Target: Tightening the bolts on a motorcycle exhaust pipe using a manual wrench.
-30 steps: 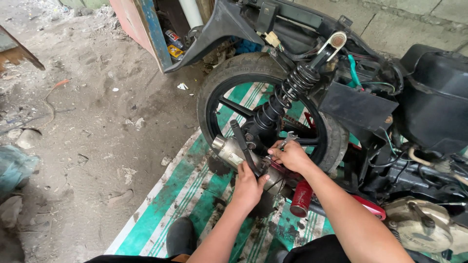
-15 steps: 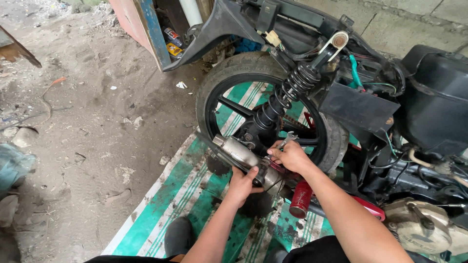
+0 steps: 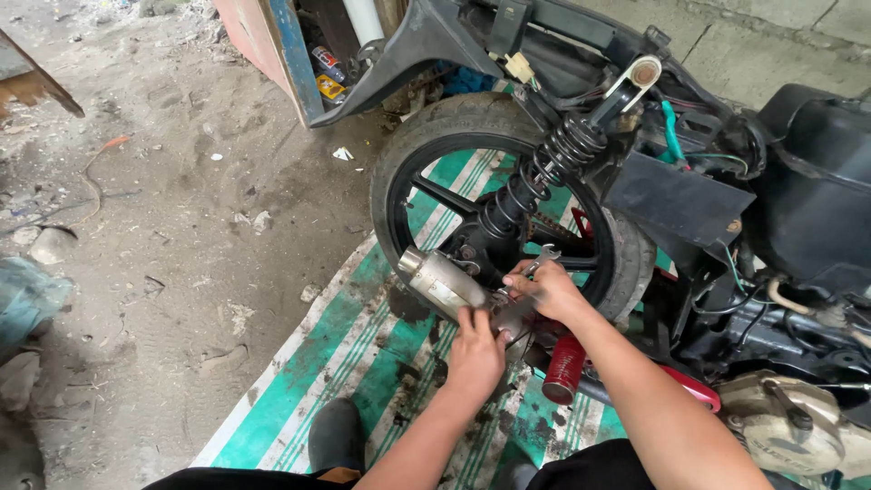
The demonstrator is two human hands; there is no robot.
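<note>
The right hand [image 3: 544, 289] had its fingers closed around a small metal wrench [image 3: 535, 266] at the rear axle, while the left hand [image 3: 475, 352] gripped the silver exhaust muffler [image 3: 445, 283] lying low beside the rear wheel [image 3: 494, 213]. The muffler looked stiff, fairly heavy and greasy, best held round its barrel. Behind the wheel, small yellow and red containers [image 3: 328, 77] sat under a blue-edged panel [image 3: 272, 50].

The right hand [image 3: 544, 290] hides most of what may be a wrench [image 3: 543, 263].
</note>
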